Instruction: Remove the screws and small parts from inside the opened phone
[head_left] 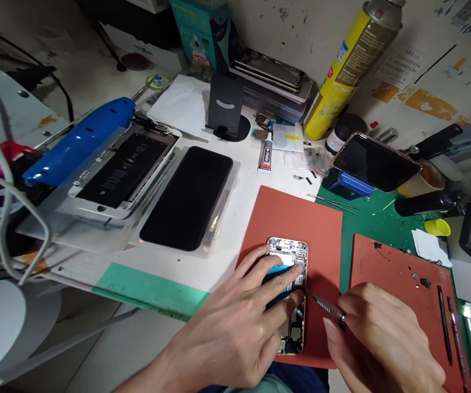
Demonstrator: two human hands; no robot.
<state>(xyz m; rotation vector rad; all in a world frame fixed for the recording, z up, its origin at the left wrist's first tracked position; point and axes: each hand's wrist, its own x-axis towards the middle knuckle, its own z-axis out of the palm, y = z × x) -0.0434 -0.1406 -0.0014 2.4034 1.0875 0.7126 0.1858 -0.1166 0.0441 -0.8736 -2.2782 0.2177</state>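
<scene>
An opened phone [300,322], its inner boards and metal frame bare, lies on a reddish-brown mat [300,213]. My left hand [245,311] is laid over it and holds it down, fingertips on the inner parts; its thumb is mostly hidden. From the right, my right hand [382,338] grips a slim metal tool with a ridged shank [328,309]. The tool's thin tip points at the phone's right edge; whether it touches cannot be made out. A bit of blue [274,270] shows inside the phone under my left fingers.
Left of the mat lie a dark phone screen [188,196] and a white-framed screen assembly [124,172]. Tweezers [333,203] and a glue tube [265,155] lie beyond. A phone on a stand [376,161] is behind; a second mat [407,284] with small parts is right.
</scene>
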